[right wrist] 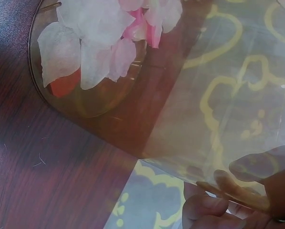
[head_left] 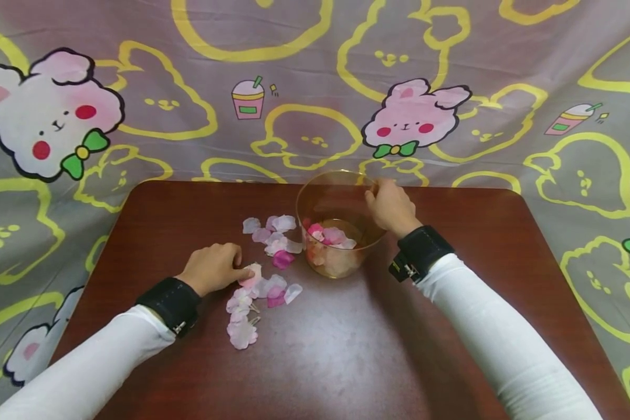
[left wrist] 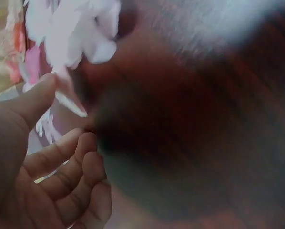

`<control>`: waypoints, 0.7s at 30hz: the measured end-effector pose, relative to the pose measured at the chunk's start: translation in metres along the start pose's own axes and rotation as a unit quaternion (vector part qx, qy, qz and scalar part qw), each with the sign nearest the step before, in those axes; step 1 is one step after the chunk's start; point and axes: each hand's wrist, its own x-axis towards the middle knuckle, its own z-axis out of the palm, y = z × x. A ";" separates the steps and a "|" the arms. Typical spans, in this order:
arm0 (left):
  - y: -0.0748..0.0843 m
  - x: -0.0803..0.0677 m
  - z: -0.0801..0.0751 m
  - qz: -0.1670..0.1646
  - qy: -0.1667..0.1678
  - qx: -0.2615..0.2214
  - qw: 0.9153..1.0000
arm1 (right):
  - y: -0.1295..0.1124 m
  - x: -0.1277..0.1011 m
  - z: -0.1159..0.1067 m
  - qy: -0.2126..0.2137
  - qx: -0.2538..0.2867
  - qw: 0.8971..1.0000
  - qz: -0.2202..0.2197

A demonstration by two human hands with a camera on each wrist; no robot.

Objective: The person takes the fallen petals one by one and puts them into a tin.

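Left hand [head_left: 213,267] pinches a petal [head_left: 252,273] at its fingertips; right hand [head_left: 391,205] grips the bowl [head_left: 315,204] rim.

- My left hand [head_left: 215,267] sits left of centre in the head view, knuckles up, fingers curled, thumb and fingertips pinched together.
- In the left wrist view my thumb [left wrist: 30,102] points up at the left edge, with the fingers [left wrist: 80,164] folded below it.
- My right hand [head_left: 391,205] is above centre, fingers bent in a grip.
- Both forearms, in white sleeves [head_left: 496,332] with black wrist straps [head_left: 421,252], come in from the lower corners.
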 end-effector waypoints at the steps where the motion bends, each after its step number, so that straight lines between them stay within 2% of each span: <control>1: 0.000 -0.001 0.002 0.001 -0.002 -0.001 1.000 | 0.000 0.000 0.000 0.000 0.000 1.000 0.000; 6: 0.003 -0.002 0.007 0.011 0.007 0.003 1.000 | 0.002 0.001 0.001 -0.004 -0.001 1.000 0.000; 14: -0.001 -0.003 0.005 0.028 0.047 0.006 0.999 | 0.002 0.001 0.001 -0.001 -0.005 1.000 0.000; 18: 0.001 -0.001 -0.008 0.034 0.079 0.010 0.996 | 0.001 0.001 0.001 -0.002 -0.004 1.000 0.001; 21: 0.009 0.003 -0.027 0.038 0.112 0.010 0.993 | 0.002 0.002 0.000 0.000 -0.003 1.000 0.002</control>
